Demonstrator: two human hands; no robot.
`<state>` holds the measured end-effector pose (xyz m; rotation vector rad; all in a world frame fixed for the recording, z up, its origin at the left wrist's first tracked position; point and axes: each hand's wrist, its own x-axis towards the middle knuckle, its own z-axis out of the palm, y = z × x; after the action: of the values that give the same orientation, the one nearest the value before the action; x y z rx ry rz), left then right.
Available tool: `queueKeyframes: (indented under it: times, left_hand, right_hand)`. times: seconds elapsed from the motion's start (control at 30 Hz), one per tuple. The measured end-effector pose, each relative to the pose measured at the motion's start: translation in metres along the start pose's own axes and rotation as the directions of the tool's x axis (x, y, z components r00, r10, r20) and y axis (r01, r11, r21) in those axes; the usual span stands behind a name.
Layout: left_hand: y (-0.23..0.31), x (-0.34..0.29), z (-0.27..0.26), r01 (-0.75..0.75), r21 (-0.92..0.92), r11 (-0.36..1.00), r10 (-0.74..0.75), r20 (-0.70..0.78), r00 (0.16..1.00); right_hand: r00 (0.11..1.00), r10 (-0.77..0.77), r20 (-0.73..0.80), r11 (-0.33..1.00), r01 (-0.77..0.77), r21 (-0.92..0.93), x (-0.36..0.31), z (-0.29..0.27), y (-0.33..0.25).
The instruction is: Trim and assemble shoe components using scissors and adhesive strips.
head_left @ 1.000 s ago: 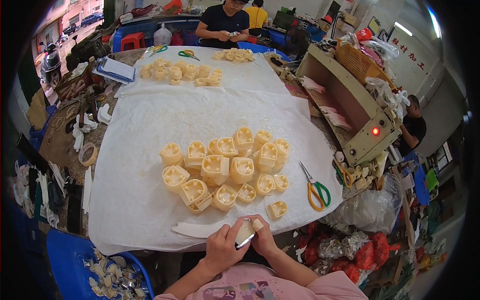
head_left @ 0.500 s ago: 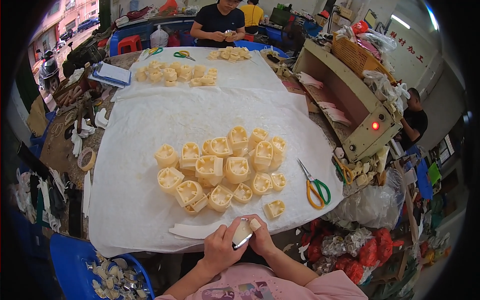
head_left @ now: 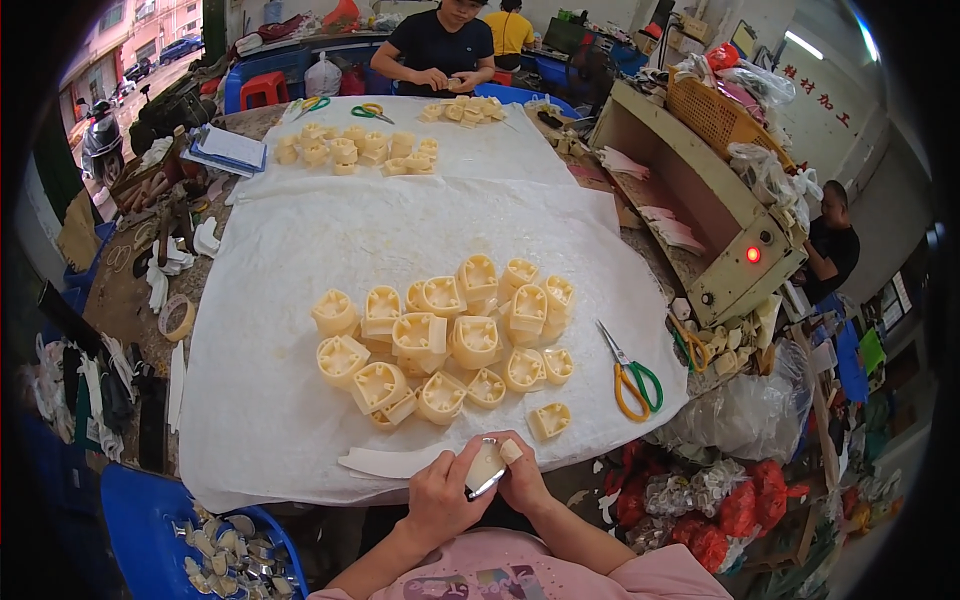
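Note:
At the near edge of the white-covered table, my left hand (head_left: 441, 498) and my right hand (head_left: 523, 486) are closed around a cream piece with a shiny silver rim (head_left: 485, 466). Fingers hide part of it. A small pale cover or bit (head_left: 510, 451) sits at my right thumb tip; which one I cannot tell. Just beyond my hands lies a single cream hollow moulded piece (head_left: 550, 420). Farther off is a pile of similar cream hollow pieces (head_left: 420, 337), many with open sides up. A curved white strip (head_left: 385, 462) rests left of my left hand.
Scissors with green and orange handles (head_left: 634, 378) lie at the right. A blue tub (head_left: 137, 520) of silver-and-cream pieces stands lower left. Rightward is a metal machine (head_left: 735, 262) with a red light. Across the table, a person in a dark shirt (head_left: 440, 42) handles a small piece.
My hands keep nearly the same place and hold on the silver-rimmed piece. Across the table, the person's hands have shifted a little. The person at the far right has raised their head.

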<state>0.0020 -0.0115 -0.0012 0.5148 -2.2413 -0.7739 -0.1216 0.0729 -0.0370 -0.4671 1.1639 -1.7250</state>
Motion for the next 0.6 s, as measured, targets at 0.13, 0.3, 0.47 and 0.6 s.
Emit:
queueKeyframes:
  times: [0.13, 0.3, 0.47, 0.6]
  left_hand:
    - [0.002, -0.006, -0.001, 0.002, 0.017, 1.000, -0.002, 0.000, 1.000]
    - [0.002, -0.008, -0.005, 0.012, 0.002, 1.000, -0.012, 0.035, 0.999]
    - [-0.002, 0.003, 0.001, 0.008, 0.011, 1.000, -0.009, 0.038, 0.999]
    - [-0.003, -0.002, 0.001, 0.019, 0.004, 1.000, -0.019, -0.027, 0.999]
  right_hand:
    - [0.999, -0.047, 0.005, 0.999, 0.047, -0.020, -0.004, -0.001, 0.007]
    - [1.000, -0.005, 0.024, 1.000, 0.005, -0.027, -0.009, -0.001, 0.006]
    - [0.998, -0.062, 0.010, 0.984, 0.063, -0.166, 0.002, -0.010, 0.008]
    - [0.993, -0.107, 0.055, 0.976, 0.115, -0.186, 0.002, -0.001, 0.001]
